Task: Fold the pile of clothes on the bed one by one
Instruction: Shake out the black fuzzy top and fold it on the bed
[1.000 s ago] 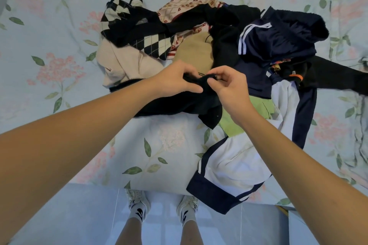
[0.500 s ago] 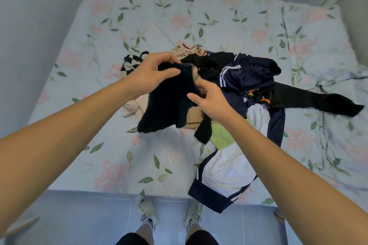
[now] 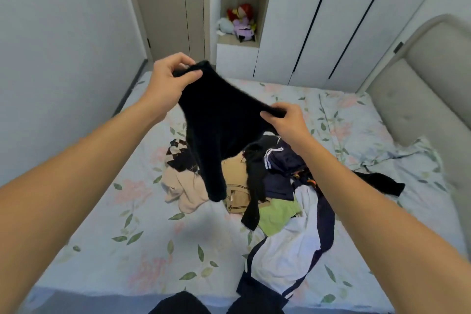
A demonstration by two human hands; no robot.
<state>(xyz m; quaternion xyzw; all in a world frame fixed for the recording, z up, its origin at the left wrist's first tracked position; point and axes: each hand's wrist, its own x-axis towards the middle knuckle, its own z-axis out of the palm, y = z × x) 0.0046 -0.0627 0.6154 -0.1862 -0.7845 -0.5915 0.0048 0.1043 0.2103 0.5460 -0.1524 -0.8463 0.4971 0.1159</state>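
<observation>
Floral-printed bed (image 3: 107, 224) carries the pile of clothes (image 3: 270, 186) at five o'clock of centre. A black garment (image 3: 219, 122) hangs above the pile, pinched at eleven o'clock by the left hand (image 3: 170, 79) and at two o'clock by the right hand (image 3: 285, 122).

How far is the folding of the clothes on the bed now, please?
Nothing looks folded yet: no neat stack shows on the bed. In hand: the left hand and right hand hold one black garment up by its top edge, above the pile. Left: fold this piece, then the rest of the pile.
</observation>
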